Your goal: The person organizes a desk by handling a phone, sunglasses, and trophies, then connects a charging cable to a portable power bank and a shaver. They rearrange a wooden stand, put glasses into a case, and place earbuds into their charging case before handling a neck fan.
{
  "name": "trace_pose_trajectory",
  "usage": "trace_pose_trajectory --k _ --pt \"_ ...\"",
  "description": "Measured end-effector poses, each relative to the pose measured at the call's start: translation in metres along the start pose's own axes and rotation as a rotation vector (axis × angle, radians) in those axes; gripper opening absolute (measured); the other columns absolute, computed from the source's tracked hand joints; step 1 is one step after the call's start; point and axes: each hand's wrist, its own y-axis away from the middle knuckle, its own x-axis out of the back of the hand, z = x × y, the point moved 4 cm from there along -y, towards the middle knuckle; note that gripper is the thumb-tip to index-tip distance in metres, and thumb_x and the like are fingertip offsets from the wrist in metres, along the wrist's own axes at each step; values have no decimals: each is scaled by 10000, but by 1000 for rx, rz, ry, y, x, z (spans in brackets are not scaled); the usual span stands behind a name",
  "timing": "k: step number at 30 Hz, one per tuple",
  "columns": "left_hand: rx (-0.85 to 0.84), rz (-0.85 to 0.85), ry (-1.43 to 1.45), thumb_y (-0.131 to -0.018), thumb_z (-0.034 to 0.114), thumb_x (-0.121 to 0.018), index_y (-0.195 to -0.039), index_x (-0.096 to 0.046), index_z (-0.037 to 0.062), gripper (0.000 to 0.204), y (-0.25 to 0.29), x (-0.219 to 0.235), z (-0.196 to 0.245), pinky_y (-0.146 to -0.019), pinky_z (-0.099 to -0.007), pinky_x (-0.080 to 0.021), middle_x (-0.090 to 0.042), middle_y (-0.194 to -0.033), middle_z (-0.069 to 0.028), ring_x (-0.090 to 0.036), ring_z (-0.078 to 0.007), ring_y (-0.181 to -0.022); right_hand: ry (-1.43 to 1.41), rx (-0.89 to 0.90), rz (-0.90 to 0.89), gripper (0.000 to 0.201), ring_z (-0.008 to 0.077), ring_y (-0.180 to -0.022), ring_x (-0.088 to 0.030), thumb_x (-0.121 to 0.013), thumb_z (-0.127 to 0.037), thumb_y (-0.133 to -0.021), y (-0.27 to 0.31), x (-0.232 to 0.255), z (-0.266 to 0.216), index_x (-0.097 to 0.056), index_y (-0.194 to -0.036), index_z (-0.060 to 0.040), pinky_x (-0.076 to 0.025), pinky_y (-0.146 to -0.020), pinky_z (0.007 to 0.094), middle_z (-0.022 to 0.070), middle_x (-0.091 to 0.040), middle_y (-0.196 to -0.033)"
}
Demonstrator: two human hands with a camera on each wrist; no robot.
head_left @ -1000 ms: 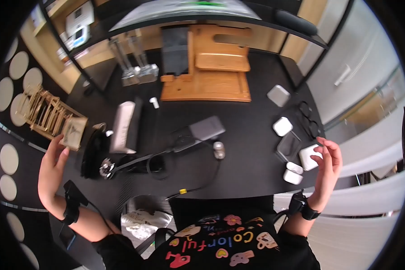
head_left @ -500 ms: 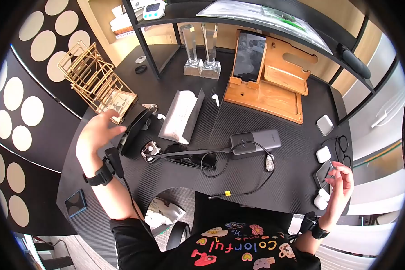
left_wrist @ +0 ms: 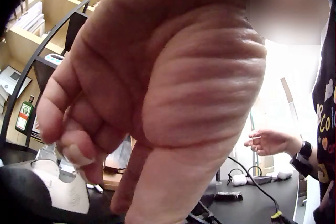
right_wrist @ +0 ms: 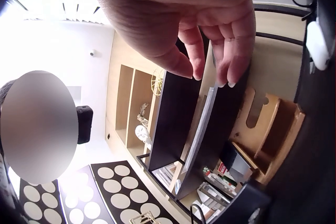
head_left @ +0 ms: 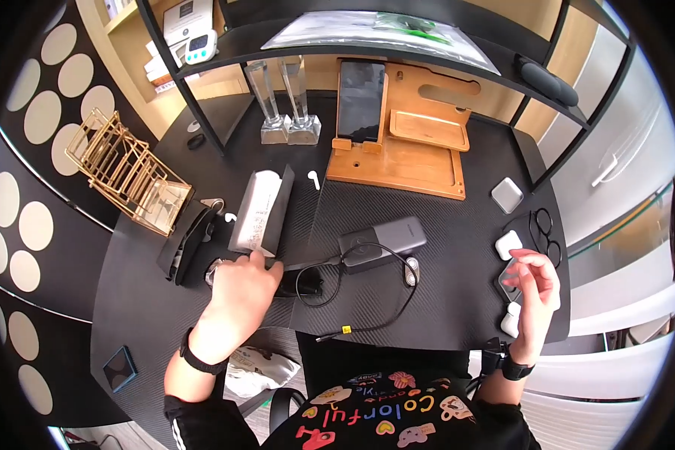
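Your left hand (head_left: 240,294) has swung inward over the last half second, from beside the gold wire rack (head_left: 161,211) to above the watch (head_left: 211,271) and dark sunglasses (head_left: 310,281). It covers much of both: the watch's edge peeks out at the hand's 10 o'clock, the sunglasses at its 3. Your left fingers are loosely bent with nothing seen among them, but the wrist view cuts off the thumb tip, so I cannot tell whether you are pinching anything. Near 12 o'clock lies the white packet (head_left: 261,206); whether your fingertips touch its near end is unclear. Farther off, between 2 and 3, a cable (head_left: 413,298) loops across the power bank (head_left: 397,236). Out at 3 o'clock, your right hand (head_left: 534,296) hovers half open and holds nothing, partly hiding the earbud case (head_left: 511,321).
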Motion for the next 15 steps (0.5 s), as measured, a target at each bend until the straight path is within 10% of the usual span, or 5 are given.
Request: trace_pose_trajectory --k 15 --pt "-9 177 119 -715 -21 -570 -1089 -593 49 381 21 -21 -14 -718 -378 -509 -593 -923 -122 -622 -293 -829 -131 -21 -109 121 106 -788 -609 -553 -1 -887 3 -8 8 -618 -989 -16 -530 -672 235 121 -636 -1048"
